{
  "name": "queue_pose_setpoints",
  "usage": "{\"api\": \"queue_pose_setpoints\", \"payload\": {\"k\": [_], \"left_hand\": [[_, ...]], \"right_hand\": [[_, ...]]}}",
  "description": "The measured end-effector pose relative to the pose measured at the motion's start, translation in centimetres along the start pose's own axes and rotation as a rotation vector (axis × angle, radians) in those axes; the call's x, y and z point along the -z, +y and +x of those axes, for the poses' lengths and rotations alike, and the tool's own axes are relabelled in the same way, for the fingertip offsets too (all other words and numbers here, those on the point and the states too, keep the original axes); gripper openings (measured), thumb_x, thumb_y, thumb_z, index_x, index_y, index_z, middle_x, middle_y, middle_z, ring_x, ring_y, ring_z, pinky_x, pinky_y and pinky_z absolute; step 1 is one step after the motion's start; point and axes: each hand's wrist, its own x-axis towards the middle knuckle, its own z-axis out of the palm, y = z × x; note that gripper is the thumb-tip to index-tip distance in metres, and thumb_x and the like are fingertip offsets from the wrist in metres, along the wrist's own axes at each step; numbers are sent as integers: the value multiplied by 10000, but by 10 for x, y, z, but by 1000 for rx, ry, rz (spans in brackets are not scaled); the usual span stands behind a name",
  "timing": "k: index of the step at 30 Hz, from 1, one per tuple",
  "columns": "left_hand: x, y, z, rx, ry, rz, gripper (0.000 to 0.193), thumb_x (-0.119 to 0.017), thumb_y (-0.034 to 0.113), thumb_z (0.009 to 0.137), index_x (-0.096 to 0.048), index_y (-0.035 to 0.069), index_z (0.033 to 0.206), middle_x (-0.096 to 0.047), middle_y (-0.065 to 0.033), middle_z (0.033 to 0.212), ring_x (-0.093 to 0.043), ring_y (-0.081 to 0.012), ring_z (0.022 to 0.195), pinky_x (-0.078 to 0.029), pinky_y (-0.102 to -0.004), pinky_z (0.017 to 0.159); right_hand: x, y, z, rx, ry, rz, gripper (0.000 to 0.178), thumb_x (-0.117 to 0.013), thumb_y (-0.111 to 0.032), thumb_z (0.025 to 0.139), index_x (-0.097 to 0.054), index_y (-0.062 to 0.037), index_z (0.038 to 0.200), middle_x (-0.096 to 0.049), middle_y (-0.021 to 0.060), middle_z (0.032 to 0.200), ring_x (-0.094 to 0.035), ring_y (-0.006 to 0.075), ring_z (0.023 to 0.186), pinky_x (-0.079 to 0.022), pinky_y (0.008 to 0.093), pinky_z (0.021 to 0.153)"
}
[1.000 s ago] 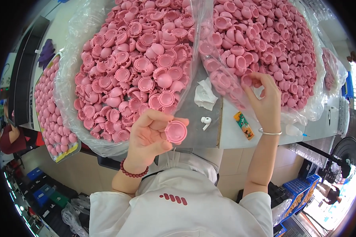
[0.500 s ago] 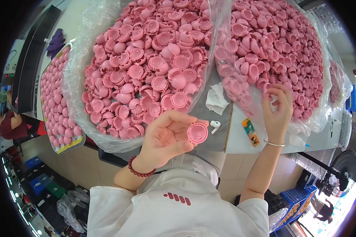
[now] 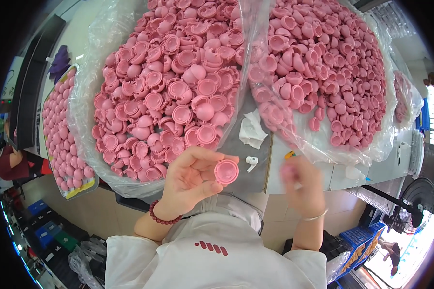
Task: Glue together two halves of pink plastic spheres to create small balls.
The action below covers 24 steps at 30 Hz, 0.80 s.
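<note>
Between its thumb and fingers my left hand (image 3: pixel 188 185) grips a round pink plastic half-shell (image 3: pixel 226 172), its hollow side facing up. To the right, my right hand (image 3: pixel 307 188) is smeared by motion, with a small pink shell piece (image 3: pixel 289 172) pinched at its fingertips. The two pieces are apart. Beyond my left hand spreads a heap of pink half-shells with rims and small tabs (image 3: pixel 182 114). A second heap of pink cup-shaped shells (image 3: pixel 340 91) lies beyond my right hand. Both heaps rest on clear plastic sheeting (image 3: pixel 82 103).
At the far left stands a yellow-edged tray (image 3: pixel 84 189) full of pink balls. Between the heaps lie a crumpled white tissue (image 3: pixel 253 130) and a white earbud (image 3: pixel 251 163). A small squeeze bottle (image 3: pixel 354 173) is at the table's right, and a black fan (image 3: pixel 417 202) beyond.
My right hand has come away from the right heap, toward me and leftward, carrying a pink shell piece. My left hand keeps its half-shell. The whole view has shifted slightly.
</note>
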Motion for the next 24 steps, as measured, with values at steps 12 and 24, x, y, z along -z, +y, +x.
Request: {"api": "queue_pose_setpoints", "payload": {"k": [12,24], "left_hand": [[-4,0,3,15,-91,44,393,-670,42,716,-440,0,1031,-532,-248,1058,-558,-212,959,-476,-282,780],[-15,-6,-1,-61,-214,384,365,-631,-74,697,-514,-68,1043,-531,-214,1082,-569,-225,949,-490,-311,796]], "right_hand": [[-21,3,5,153,113,-406,305,-678,-107,656,-536,-34,916,-524,75,772,-513,235,683,-414,305,605],[-25,-17,2,468,179,101,465,-767,-124,527,-602,-35,953,-573,61,849,-518,187,710,-420,260,601]]}}
